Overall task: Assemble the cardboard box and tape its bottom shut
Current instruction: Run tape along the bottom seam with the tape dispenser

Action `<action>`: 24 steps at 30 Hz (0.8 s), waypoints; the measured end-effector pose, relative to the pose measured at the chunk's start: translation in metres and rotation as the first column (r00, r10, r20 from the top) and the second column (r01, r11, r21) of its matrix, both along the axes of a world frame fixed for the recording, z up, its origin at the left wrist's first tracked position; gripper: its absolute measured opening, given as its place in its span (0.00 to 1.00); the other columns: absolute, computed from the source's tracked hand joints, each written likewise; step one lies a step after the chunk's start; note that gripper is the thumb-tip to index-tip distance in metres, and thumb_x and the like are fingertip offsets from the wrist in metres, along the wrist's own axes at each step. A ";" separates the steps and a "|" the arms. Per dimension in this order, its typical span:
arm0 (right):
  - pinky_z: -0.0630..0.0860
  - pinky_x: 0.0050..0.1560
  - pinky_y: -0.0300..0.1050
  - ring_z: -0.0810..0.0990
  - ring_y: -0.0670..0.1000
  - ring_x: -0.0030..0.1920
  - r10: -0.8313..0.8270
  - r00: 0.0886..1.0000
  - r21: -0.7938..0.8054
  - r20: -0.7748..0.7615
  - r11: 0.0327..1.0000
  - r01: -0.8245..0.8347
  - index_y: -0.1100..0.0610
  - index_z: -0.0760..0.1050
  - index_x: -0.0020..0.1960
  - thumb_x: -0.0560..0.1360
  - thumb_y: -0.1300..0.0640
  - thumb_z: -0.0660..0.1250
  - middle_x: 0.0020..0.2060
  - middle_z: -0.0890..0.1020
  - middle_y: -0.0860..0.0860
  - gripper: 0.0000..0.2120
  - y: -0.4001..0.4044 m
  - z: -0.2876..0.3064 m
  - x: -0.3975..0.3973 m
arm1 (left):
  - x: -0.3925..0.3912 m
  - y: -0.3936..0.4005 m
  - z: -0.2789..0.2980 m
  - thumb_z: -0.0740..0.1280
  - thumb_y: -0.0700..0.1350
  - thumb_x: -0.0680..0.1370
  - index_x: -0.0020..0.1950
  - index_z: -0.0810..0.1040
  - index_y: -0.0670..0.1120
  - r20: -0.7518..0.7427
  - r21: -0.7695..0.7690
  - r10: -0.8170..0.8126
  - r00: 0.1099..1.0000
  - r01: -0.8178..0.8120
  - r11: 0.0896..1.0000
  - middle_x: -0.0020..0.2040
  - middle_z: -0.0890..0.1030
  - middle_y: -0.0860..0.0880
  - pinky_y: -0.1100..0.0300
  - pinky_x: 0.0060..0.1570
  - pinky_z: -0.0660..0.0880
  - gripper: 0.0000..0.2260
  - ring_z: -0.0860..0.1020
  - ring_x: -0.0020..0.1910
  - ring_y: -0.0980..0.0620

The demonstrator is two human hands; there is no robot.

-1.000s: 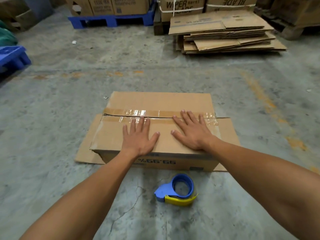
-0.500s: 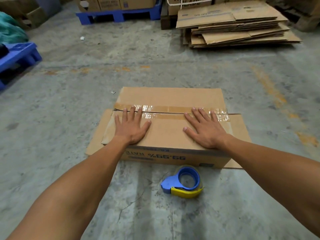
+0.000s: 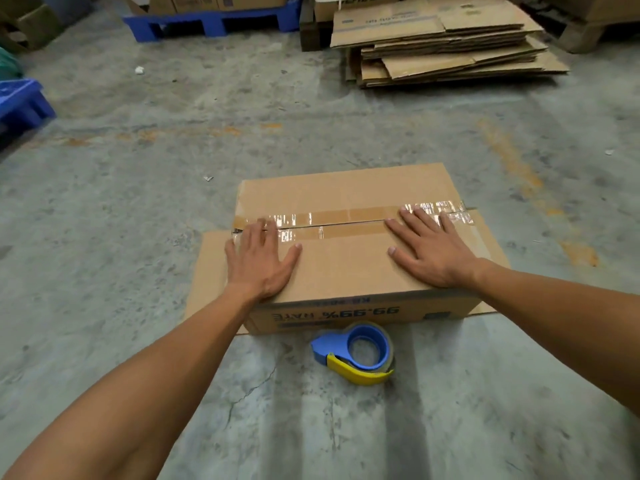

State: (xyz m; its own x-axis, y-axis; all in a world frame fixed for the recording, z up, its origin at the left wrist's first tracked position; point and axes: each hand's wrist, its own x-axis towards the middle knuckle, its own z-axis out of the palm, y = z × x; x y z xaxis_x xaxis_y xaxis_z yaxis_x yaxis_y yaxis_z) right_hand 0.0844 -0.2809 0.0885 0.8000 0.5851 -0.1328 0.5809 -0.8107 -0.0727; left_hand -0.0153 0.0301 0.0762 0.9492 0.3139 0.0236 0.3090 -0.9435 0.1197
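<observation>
A brown cardboard box (image 3: 343, 195) stands upside down on the concrete floor, with print reading 99.99% RATE on its near side. A strip of clear tape (image 3: 346, 221) runs along the seam between its two flaps. My left hand (image 3: 258, 261) lies flat on the near flap at the left end, fingertips on the tape. Flat at the right end, my right hand (image 3: 433, 247) also touches the tape with its fingertips. A blue and yellow tape dispenser (image 3: 356, 355) lies on the floor just in front of the box.
Side flaps stick out flat on the floor at the box's left (image 3: 207, 271) and right. A stack of flattened cartons (image 3: 450, 43) lies at the back right. Blue pallets sit at the back (image 3: 214, 22) and far left (image 3: 20, 102).
Both hands have slid apart along the taped seam, the left toward the box's left end and the right toward its right end. The camera has shifted, so the box sits further right.
</observation>
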 end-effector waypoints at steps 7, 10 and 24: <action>0.63 0.71 0.59 0.70 0.59 0.69 0.156 0.977 0.310 0.146 0.930 -0.196 0.56 0.71 0.70 0.79 0.46 0.52 0.67 0.75 0.58 0.25 0.043 0.009 -0.046 | 0.000 0.018 -0.006 0.42 0.69 0.77 0.80 0.44 0.48 -0.046 -0.072 0.110 0.993 -0.113 0.991 0.81 0.44 0.47 0.39 0.75 0.42 0.38 0.42 0.79 0.47; 0.72 0.52 0.53 0.77 0.59 0.52 0.457 0.841 0.356 0.291 0.764 -0.538 0.59 0.78 0.62 0.77 0.53 0.60 0.51 0.80 0.58 0.17 0.064 0.003 -0.090 | -0.002 0.019 -0.008 0.42 0.68 0.77 0.80 0.45 0.47 -0.033 -0.071 0.112 0.993 -0.114 0.991 0.81 0.44 0.47 0.40 0.75 0.43 0.37 0.43 0.79 0.46; 0.71 0.55 0.54 0.76 0.64 0.51 0.367 0.859 -0.128 -0.358 0.892 -0.434 0.47 0.33 0.79 0.80 0.42 0.58 0.59 0.77 0.61 0.41 0.042 -0.074 -0.147 | -0.004 0.016 -0.009 0.46 0.64 0.79 0.80 0.48 0.46 0.021 -0.076 0.111 0.994 -0.109 0.991 0.81 0.47 0.46 0.42 0.76 0.49 0.34 0.44 0.79 0.46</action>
State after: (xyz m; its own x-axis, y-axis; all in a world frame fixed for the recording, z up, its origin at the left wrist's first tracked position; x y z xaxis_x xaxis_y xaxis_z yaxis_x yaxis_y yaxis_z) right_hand -0.0625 -0.2390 0.0141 0.3970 0.7800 -0.4837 0.8310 -0.5292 -0.1714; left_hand -0.0189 0.0461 0.0669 0.9080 0.4185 0.0198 0.4068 -0.8919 0.1978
